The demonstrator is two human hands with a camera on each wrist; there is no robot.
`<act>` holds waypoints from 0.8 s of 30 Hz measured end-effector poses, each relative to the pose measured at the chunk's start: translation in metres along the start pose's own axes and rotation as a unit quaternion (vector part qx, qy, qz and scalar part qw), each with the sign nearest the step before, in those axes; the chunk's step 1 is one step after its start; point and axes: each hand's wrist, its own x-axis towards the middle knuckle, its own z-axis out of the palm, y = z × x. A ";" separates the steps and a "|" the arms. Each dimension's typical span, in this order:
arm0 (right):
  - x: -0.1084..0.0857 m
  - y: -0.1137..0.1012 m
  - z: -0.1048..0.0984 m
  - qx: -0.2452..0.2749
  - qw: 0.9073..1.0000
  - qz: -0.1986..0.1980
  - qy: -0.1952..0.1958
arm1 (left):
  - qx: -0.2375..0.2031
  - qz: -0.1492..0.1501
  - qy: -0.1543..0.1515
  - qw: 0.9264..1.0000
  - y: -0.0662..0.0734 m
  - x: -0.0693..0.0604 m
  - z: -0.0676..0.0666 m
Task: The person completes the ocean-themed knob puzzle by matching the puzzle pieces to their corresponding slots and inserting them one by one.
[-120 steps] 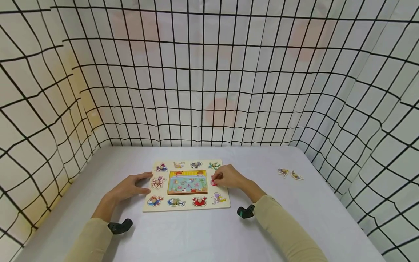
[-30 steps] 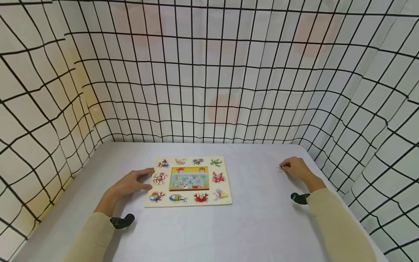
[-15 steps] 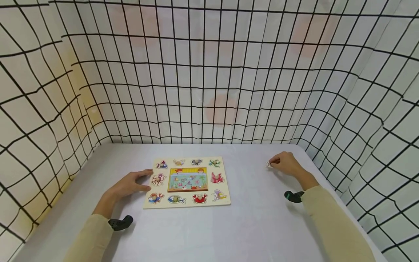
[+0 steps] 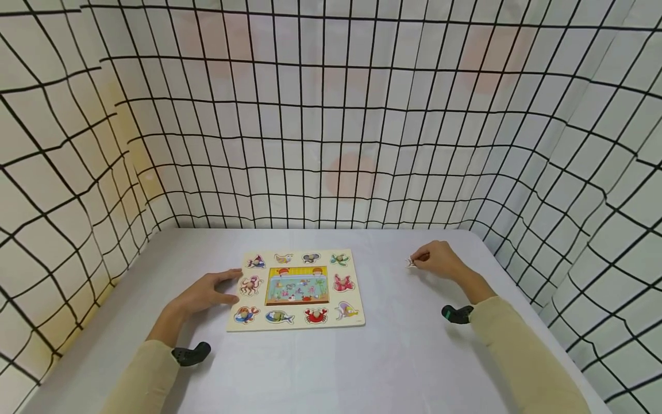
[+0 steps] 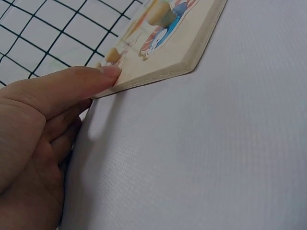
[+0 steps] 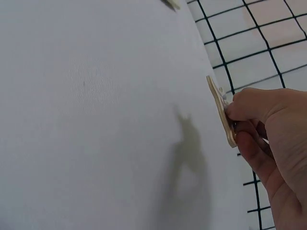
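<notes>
A wooden peg puzzle board [image 4: 297,261] with sea-animal pictures lies on the table. My left hand [image 4: 204,290] rests at its left edge, thumb and fingers spread apart. In the left wrist view, the thumb [image 5: 86,81] touches the board's edge, beside knobbed pieces. Out to the right of the board, my right hand [image 4: 437,259] pinches a small wooden puzzle piece [image 4: 410,263]. Seen nearly edge-on in the right wrist view, this puzzle piece [image 6: 221,112] is held above the table, casting a shadow; its picture is not visible.
A white-covered table [image 4: 310,368] fills the foreground. Black grid netting [image 4: 331,126] before pale cloth encloses the back and both sides. A pale wooden edge [image 6: 172,4] shows at the top of the right wrist view. Black wrist cameras [image 4: 191,354] sit on both forearms.
My right hand left the pink piece in the board, moved right, picked up a loose piece and has come back leftward with it. The left hand has stayed at the board.
</notes>
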 end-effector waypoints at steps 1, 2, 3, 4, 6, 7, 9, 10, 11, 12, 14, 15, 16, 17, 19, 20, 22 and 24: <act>0.000 -0.002 0.002 0.002 1.000 -0.005 -0.001 | 0.000 0.002 0.000 1.000 0.000 0.000 0.000; 0.000 -0.005 0.003 0.004 1.000 -0.009 -0.002 | 0.002 0.003 -0.001 1.000 0.000 0.000 0.000; 0.001 -0.008 0.005 0.007 1.000 -0.013 -0.003 | 0.003 0.004 -0.001 1.000 0.000 0.000 0.000; 0.001 -0.011 0.007 0.010 1.000 -0.019 -0.003 | 0.003 0.004 -0.001 1.000 0.000 0.000 -0.001; 0.000 -0.017 0.011 0.018 0.999 -0.028 -0.007 | 0.004 0.003 0.001 1.000 0.000 -0.001 -0.001; 0.000 -0.021 0.013 0.023 0.999 -0.033 -0.008 | 0.003 0.003 0.001 1.000 0.000 -0.001 -0.001; 0.000 -0.028 0.018 0.028 0.999 -0.041 -0.009 | 0.004 0.001 0.003 1.000 0.001 -0.001 -0.001; 0.000 -0.031 0.020 0.028 0.998 -0.046 -0.010 | 0.005 0.000 0.003 1.000 0.001 -0.001 -0.001; 0.001 -0.034 0.023 0.029 0.998 -0.052 -0.011 | 0.007 -0.002 0.003 1.000 0.001 -0.002 -0.002; 0.000 -0.038 0.025 0.031 0.998 -0.060 -0.012 | 0.006 -0.002 0.003 1.000 0.001 -0.002 -0.002; 0.000 -0.043 0.031 0.036 0.996 -0.076 -0.013 | 0.005 -0.002 0.004 1.000 0.001 -0.002 -0.002; 0.000 -0.046 0.033 0.040 0.996 -0.081 -0.013 | 0.004 -0.002 0.004 1.000 0.001 -0.002 -0.002; 0.000 -0.048 0.036 0.042 0.995 -0.085 -0.012 | 0.001 -0.001 0.003 1.000 0.001 -0.002 -0.002; 0.000 -0.051 0.038 0.046 0.995 -0.088 -0.011 | -0.003 0.000 0.002 1.000 0.000 -0.001 -0.002; -0.001 -0.054 0.042 0.048 0.994 -0.096 -0.010 | -0.005 0.003 0.002 1.000 0.000 -0.001 -0.001; -0.001 -0.055 0.044 0.049 0.994 -0.099 -0.010 | -0.004 0.003 0.002 1.000 -0.001 -0.001 -0.001; -0.002 -0.058 0.047 0.050 0.993 -0.106 -0.014 | -0.002 0.003 0.001 1.000 0.000 -0.001 0.000; -0.004 -0.061 0.050 0.052 0.992 -0.116 -0.023 | 0.001 0.001 0.001 1.000 0.000 -0.001 0.002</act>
